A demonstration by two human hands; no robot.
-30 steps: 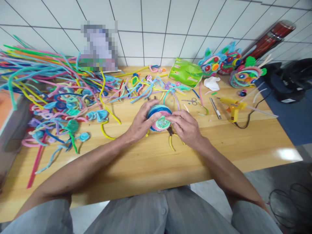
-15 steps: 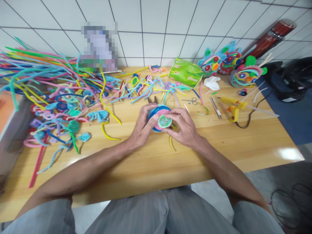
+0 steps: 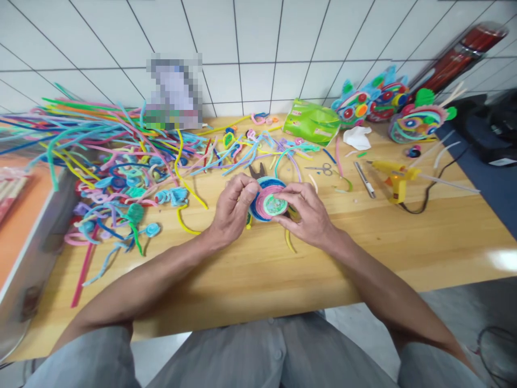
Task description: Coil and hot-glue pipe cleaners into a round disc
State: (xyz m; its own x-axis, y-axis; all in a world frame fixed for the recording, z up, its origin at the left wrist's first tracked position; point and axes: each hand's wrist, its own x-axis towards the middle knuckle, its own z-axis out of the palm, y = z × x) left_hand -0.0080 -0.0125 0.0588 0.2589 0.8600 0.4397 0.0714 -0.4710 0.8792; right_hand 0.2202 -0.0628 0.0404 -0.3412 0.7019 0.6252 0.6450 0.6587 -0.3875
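A round piece of coiled pipe cleaners (image 3: pixel 262 205), blue outside, pink within and pale green at its centre, is held above the table. My right hand (image 3: pixel 309 213) grips it from the right, thumb and fingers at the pale green ring. At its left rim, my left hand (image 3: pixel 232 210) is closed in a pinch, thumb against the forefinger; anything between those fingertips is too small to make out. Just behind the coil lie pliers (image 3: pixel 256 171), jaws apart, their handles hidden. A yellow pipe cleaner (image 3: pixel 289 241) shows below my right hand.
Loose pipe cleaners (image 3: pixel 100 121) and shaped pieces heap at the left. Behind are a green packet (image 3: pixel 311 123) and small scissors (image 3: pixel 323 169). To the right lie a pen-like tool (image 3: pixel 364 180), a yellow glue gun (image 3: pixel 398 183) with its cord, and several decorated masks (image 3: pixel 416 123).
My left thumb has come off the coil's face and now pinches against the forefinger at the rim. The right hand keeps its grip. The camera view has shifted slightly.
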